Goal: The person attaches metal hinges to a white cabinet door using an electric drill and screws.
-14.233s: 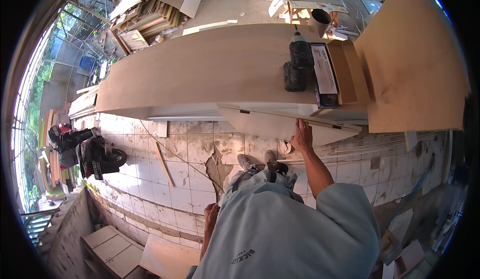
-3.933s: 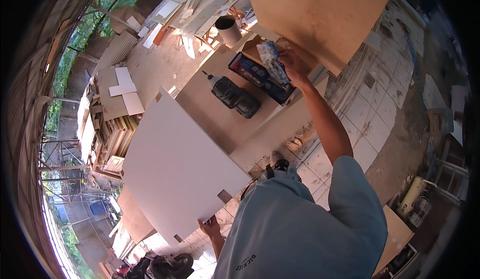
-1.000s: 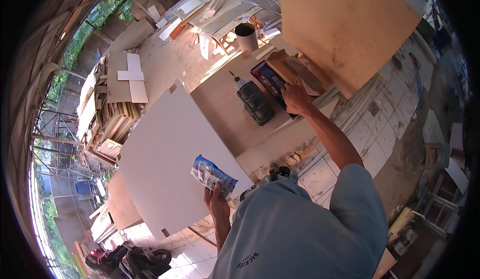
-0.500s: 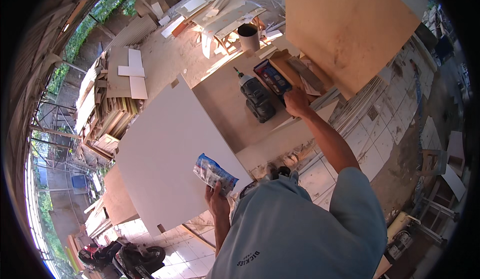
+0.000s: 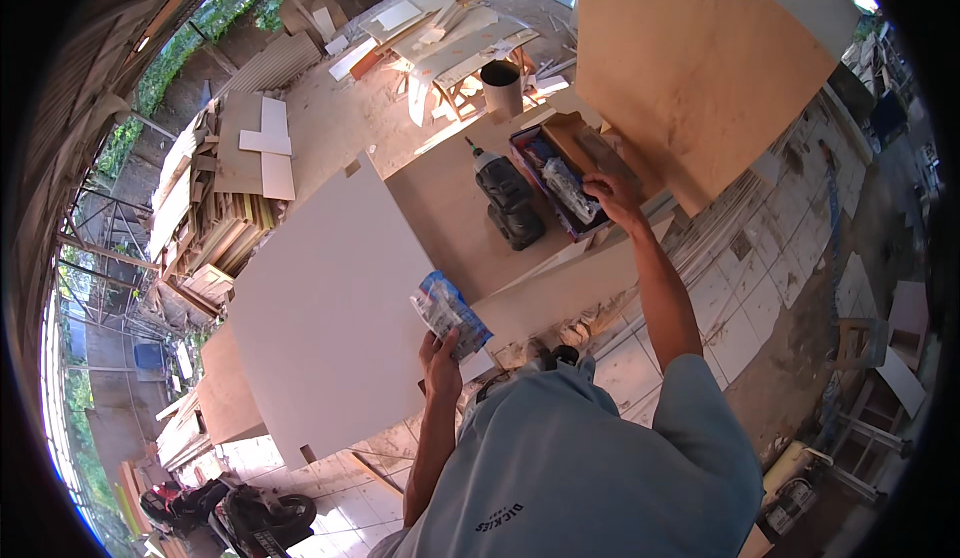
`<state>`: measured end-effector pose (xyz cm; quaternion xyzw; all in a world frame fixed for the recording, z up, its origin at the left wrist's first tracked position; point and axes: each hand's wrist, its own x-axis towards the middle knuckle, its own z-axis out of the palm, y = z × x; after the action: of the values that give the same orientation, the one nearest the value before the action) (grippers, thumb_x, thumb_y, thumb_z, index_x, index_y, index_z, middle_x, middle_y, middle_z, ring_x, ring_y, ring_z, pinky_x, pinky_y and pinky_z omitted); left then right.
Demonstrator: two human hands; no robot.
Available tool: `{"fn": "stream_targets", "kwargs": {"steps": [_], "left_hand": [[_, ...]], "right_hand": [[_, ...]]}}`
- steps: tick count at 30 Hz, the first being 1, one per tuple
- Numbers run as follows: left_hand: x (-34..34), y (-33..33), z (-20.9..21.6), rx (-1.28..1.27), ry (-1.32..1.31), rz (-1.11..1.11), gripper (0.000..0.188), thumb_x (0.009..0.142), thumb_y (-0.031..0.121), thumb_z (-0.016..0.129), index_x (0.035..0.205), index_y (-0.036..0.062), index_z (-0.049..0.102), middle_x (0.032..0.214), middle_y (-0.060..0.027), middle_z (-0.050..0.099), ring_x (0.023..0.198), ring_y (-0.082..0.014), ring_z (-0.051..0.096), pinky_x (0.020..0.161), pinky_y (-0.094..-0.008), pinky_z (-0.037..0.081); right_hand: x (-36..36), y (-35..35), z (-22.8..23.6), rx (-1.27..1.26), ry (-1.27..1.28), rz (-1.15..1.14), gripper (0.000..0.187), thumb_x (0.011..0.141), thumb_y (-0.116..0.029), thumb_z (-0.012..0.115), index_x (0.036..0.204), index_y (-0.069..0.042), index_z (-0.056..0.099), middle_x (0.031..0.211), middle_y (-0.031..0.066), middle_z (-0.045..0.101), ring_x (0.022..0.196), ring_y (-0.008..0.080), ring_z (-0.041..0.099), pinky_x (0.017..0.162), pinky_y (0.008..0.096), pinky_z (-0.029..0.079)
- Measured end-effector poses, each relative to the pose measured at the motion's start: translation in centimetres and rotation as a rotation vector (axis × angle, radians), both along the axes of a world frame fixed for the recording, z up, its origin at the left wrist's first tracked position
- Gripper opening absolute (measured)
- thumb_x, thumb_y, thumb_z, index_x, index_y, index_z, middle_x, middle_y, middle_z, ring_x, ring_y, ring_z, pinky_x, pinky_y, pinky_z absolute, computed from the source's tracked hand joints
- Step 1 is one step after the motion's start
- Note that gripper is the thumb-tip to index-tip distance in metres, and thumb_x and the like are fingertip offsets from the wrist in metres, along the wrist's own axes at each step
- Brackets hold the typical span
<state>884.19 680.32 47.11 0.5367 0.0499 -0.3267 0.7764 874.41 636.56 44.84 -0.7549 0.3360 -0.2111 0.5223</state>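
My left hand [image 5: 440,358] is closed around a crinkled plastic packet [image 5: 450,310], blue and clear, above the edge of the white board [image 5: 330,308]. My right hand [image 5: 615,200] reaches to a long, narrow dark box [image 5: 532,148] on the brown work surface [image 5: 430,193]. Inside this box lies a clear plastic bag [image 5: 568,193], its contents too small to tell. My right fingers are bent together at the box's right side; what they pinch is hidden. Just left of the box lies a black cordless drill [image 5: 508,198] with a bit fitted.
A brown cardboard box [image 5: 590,148] adjoins the dark box. Behind it stands a large upright wooden panel [image 5: 700,78]. Beyond are a bucket [image 5: 502,93] and a table of board offcuts [image 5: 450,43]. Stacked boards [image 5: 235,198] stand left; a motorbike [image 5: 260,518] is at lower left.
The dark box's blue printed top no longer shows; the clear bag inside is now visible. My right hand has shifted slightly right, and my left hand with the packet has moved right.
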Motion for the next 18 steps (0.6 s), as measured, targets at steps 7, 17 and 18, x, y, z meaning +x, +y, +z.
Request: {"fn": "stream_targets", "kwargs": {"steps": [7,17,18], "left_hand": [[1.1,-2.7,-0.1,0.011,-0.044,-0.132,0.033,0.094,0.005,0.065,0.123,-0.0051,0.053,0.112,-0.0155,0.067,0.098,-0.0229,0.066,0.085,-0.0378,0.056],[-0.4,-7.3,-1.6,0.068,-0.091,-0.433,0.034,0.093,0.006,0.064,0.125,-0.0052,0.055,0.111,-0.0127,0.065,0.104,-0.0215,0.063,0.093,-0.0369,0.051],[-1.5,-8.6,-1.3,0.034,-0.061,-0.479,0.036,0.093,0.005,0.064,0.125,-0.0052,0.055,0.112,-0.0125,0.065,0.105,-0.0214,0.063,0.094,-0.0366,0.05]], "right_hand": [[1.0,1.4,0.1,0.302,-0.321,0.026,0.025,0.091,-0.016,0.067,0.111,-0.001,0.069,0.1,0.0056,0.069,0.093,0.0114,0.063,0.084,0.0272,0.048],[-0.7,0.2,2.7,0.657,-0.911,-0.002,0.027,0.096,-0.014,0.061,0.119,0.0,0.065,0.113,0.0087,0.068,0.104,0.0173,0.065,0.094,0.0327,0.05],[-1.4,0.6,3.7,0.632,-0.94,-0.006,0.026,0.097,-0.015,0.061,0.118,0.001,0.065,0.114,0.0089,0.068,0.105,0.0173,0.064,0.094,0.0322,0.049]]}}
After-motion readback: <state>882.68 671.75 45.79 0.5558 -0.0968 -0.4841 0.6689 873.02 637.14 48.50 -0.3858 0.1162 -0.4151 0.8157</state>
